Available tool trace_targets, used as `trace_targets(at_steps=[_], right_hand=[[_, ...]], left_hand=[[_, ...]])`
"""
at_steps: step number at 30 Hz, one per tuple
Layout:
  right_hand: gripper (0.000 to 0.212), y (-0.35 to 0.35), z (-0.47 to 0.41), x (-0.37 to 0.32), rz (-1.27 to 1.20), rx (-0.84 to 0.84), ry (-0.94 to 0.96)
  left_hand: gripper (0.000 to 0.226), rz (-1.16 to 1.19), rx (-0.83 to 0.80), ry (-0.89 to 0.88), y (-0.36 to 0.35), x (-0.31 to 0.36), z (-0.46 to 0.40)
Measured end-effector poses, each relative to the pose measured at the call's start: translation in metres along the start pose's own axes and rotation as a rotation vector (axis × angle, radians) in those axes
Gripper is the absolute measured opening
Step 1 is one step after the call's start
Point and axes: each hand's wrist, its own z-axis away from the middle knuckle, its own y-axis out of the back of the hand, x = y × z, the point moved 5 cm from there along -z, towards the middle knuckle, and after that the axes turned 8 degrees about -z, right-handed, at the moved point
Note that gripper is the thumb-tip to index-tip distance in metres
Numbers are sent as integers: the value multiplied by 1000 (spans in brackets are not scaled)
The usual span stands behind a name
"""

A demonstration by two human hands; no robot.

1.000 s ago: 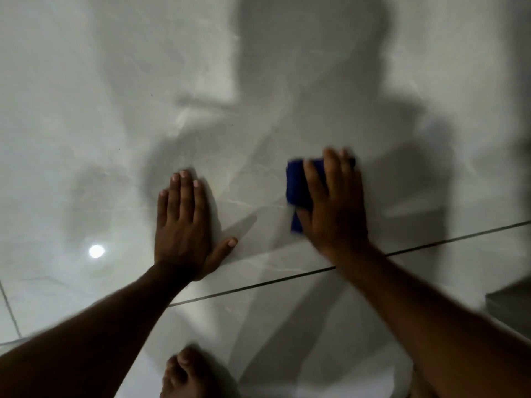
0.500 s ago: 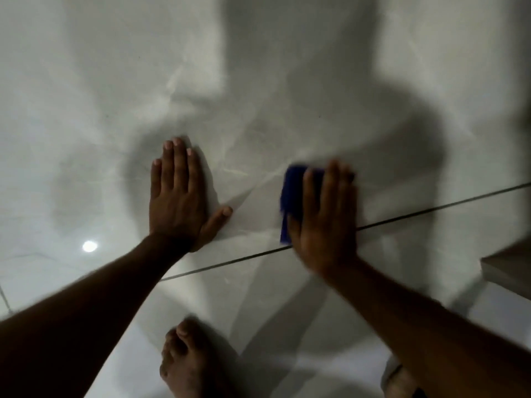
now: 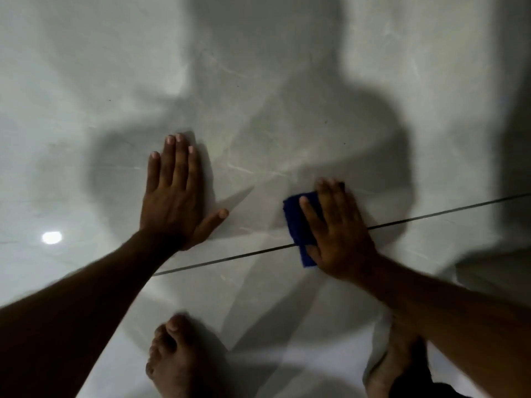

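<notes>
While the open left hand braces flat on the floor, the right hand presses straight fingers onto a blue cloth beneath it, its length running near to far.

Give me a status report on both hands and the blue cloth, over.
Left hand flat on the floor tile. Right hand, fingers straight, presses blue cloth over the grout line. Nothing on the tile ahead.
</notes>
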Motion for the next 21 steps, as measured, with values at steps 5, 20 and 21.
trace_targets(at_steps=[5,20,21], right_hand=[[68,22,6,53,-100,327,-930],[69,18,-41,10,-19,103,-81],[67,24,-27,34,-17,144,-182]], left_hand=[[112,-2,-21,1,-3,1,-2],[111,-1,-36,-14,-1,2,-2],[111,-7,-41,-13,-1,3,-2]])
